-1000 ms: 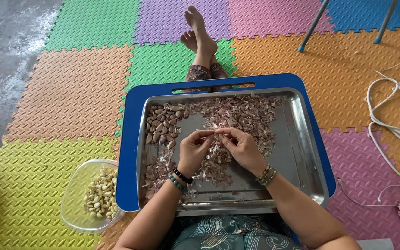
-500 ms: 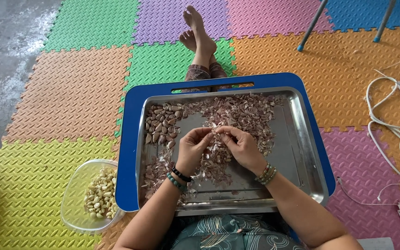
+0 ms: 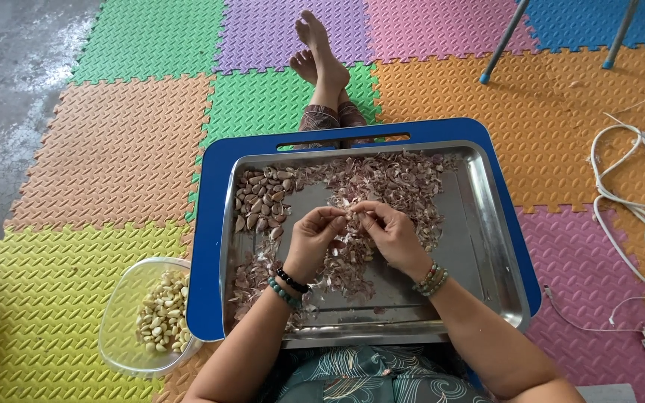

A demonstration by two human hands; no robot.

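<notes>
A small garlic clove [image 3: 352, 211] is pinched between the fingertips of the left hand [image 3: 315, 239] and the right hand [image 3: 393, 235] over the shiny steel tray [image 3: 490, 246]. Papery purple skins [image 3: 397, 179] are scattered at 12 o'clock, unpeeled cloves [image 3: 261, 198] at 10 o'clock.

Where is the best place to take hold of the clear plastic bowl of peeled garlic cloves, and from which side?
Probably the bare rim of the clear plastic bowl of peeled garlic cloves, from above on its outer side. It sits upright and open on the mat, and its other edge lies against the blue tray. The left hand is nearest.
</notes>
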